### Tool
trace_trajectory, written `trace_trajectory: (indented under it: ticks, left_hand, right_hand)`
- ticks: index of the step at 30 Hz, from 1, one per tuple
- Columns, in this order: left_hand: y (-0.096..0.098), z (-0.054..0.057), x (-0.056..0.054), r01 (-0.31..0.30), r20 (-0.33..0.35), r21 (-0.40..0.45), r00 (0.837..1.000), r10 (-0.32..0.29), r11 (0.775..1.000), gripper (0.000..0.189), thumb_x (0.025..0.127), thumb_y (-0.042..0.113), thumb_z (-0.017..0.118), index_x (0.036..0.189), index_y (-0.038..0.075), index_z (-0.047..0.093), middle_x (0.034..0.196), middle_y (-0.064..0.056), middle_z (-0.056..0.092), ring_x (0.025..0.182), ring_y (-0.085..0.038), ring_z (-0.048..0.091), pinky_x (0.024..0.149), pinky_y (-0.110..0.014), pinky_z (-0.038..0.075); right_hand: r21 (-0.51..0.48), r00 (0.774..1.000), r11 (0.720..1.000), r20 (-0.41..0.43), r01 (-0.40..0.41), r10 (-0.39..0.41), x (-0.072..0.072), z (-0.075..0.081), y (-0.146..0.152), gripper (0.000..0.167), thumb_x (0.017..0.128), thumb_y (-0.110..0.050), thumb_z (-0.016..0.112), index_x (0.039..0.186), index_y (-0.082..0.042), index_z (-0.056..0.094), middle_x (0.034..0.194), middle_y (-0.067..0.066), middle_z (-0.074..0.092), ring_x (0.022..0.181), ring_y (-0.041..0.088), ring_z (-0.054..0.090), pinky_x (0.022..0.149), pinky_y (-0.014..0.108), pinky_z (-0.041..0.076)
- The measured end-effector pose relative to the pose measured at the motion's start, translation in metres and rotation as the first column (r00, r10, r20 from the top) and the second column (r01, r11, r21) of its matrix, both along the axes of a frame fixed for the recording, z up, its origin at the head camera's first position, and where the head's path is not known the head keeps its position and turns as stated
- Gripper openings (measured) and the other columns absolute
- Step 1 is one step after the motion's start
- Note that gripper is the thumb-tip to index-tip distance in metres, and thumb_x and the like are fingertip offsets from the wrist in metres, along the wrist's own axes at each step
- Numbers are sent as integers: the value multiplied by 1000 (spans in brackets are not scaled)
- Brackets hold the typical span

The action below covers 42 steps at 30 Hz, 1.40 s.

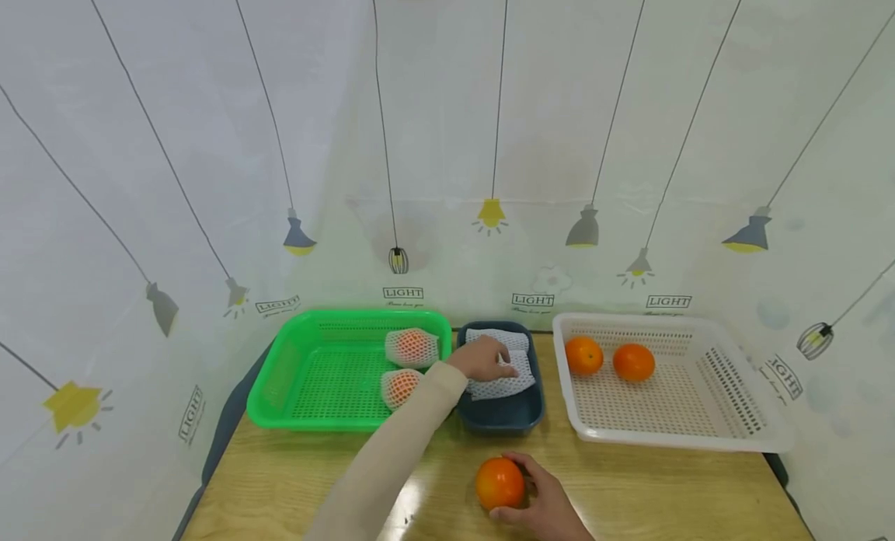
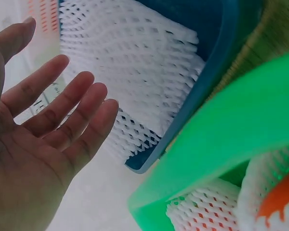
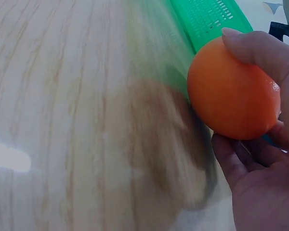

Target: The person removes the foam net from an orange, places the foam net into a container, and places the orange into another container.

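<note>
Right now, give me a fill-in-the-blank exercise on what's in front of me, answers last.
1. The right grip holds a fruit whose color is ____.
2. The left grip is over foam nets in the ____ tray.
3. In the green basket, ____ net-wrapped fruits show.
4. Two unwrapped fruits lie in the ____ basket.
Missing words: orange; blue; two; white.
</note>
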<state>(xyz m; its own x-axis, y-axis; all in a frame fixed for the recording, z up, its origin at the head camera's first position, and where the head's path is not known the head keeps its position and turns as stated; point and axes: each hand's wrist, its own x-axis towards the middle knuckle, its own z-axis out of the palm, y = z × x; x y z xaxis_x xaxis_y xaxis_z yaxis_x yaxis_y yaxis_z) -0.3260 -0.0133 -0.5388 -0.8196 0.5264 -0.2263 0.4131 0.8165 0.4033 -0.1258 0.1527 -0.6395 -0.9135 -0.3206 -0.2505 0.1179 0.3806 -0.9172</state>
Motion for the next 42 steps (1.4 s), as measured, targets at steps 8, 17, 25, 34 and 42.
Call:
trace_trajectory:
  ticks: [8,17,25,34,42]
  left_hand:
    - [-8,5,12,43,-20,110,999,-41,993,42,97,45,68,126,15,72,124,-1,73,111,-16,67,95,-30,56]
    - [-4,-7,38,52,-90,212,995,-33,976,43,99,45,65,135,20,67,140,0,64,132,-19,57,113,-38,47]
    - [7,-19,68,87,-160,298,986,-40,951,46,99,46,66,138,20,63,143,-1,59,132,-19,56,114,-38,46]
    - [39,-38,97,221,-311,331,944,-115,917,42,97,33,71,136,19,62,143,3,55,129,-11,53,111,-22,46]
    - [73,-54,103,385,-518,316,835,-182,867,39,91,26,79,127,17,66,135,4,58,128,-8,54,112,-11,38]
  right_hand:
    - [9,998,1000,-58,28,-28,2,20,6,88,76,-41,91,148,-12,49,147,14,56,129,34,58,105,55,51]
    - [-52,976,986,-143,161,-167,1,53,21,84,74,-32,93,146,-27,50,144,2,58,124,17,59,105,33,53]
    - [-5,922,980,-338,201,-191,-1,80,53,79,79,-29,90,146,-18,49,143,5,58,118,-3,55,101,12,47]
    - [-8,845,974,-495,227,-201,-17,109,91,75,83,-19,87,145,-7,48,141,12,56,114,-12,50,95,2,42]
    - [127,833,937,-508,324,-219,-40,128,127,75,85,-30,85,146,-8,48,138,14,57,111,-12,46,85,3,46]
